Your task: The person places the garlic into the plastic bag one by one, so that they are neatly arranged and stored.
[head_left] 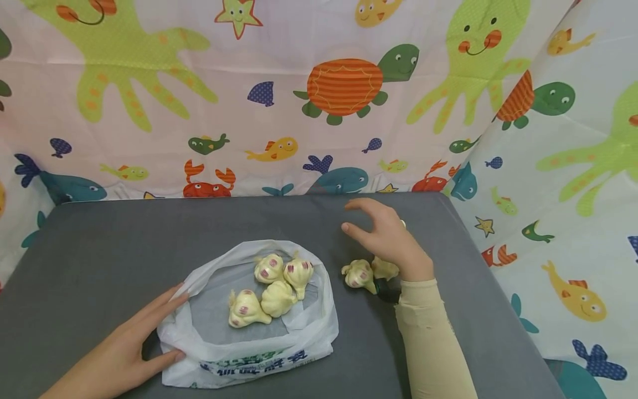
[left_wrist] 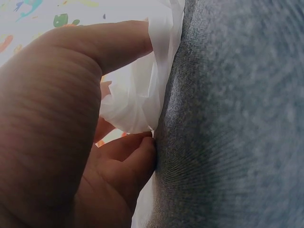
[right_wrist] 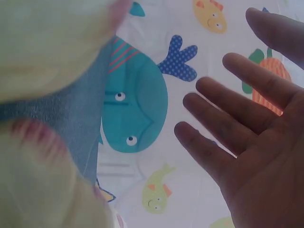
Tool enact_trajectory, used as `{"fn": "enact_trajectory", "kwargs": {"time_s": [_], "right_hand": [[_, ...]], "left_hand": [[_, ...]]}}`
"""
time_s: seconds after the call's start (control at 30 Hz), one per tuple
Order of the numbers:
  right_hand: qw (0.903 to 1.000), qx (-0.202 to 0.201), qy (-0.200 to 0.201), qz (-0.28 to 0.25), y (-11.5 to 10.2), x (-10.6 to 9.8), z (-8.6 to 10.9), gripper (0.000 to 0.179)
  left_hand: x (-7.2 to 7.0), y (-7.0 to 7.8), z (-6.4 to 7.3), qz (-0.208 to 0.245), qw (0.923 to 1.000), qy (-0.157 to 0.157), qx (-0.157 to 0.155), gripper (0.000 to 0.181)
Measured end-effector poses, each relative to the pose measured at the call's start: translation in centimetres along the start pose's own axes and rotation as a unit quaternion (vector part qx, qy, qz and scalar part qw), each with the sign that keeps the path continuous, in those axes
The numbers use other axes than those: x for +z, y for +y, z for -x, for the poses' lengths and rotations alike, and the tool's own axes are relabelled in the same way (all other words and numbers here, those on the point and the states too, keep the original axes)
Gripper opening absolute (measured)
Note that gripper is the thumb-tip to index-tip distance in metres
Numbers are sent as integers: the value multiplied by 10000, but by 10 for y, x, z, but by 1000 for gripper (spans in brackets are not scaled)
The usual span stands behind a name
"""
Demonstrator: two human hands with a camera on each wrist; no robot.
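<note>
A white plastic bag lies with its mouth spread wide on the grey table, and several garlic bulbs rest inside it. My left hand holds the bag's left edge, thumb near the front and fingers farther back. In the left wrist view, the thin plastic bunches between thumb and fingers. My right hand hovers to the right of the bag with fingers spread and nothing in them. Below its wrist sit a garlic bulb and another bulb, partly hidden. Two bulbs loom close in the right wrist view.
The grey table reaches back to a hanging cloth printed with sea animals, which also runs along the right side. A small pale piece peeks out behind my right hand. A dark device sits under the right wrist.
</note>
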State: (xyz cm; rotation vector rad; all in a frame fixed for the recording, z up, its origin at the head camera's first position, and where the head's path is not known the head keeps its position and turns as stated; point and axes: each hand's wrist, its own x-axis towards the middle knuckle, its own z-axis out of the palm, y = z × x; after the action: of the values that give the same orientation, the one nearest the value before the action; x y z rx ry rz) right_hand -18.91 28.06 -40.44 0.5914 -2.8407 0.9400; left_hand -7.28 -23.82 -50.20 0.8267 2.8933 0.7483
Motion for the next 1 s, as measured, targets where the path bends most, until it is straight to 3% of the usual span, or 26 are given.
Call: {"fn": "enact_trajectory", "kwargs": {"time_s": [0.23, 0.47, 0.83, 1.0], "right_hand": [[9995, 293, 84, 20, 6, -7, 3, 50], [9979, 635, 145, -30, 15, -13, 9, 53], [9944, 965, 348, -239, 29, -21, 17, 53], [9918, 1191, 339, -327, 37, -25, 20, 56]], "left_hand": [[2, 0, 2, 331, 9990, 180, 232, 101], [2, 0, 2, 177, 9998, 76, 46, 99], [2, -1, 1, 219, 9995, 168, 176, 100], [2, -1, 0, -11, 9999, 125, 88, 101]]}}
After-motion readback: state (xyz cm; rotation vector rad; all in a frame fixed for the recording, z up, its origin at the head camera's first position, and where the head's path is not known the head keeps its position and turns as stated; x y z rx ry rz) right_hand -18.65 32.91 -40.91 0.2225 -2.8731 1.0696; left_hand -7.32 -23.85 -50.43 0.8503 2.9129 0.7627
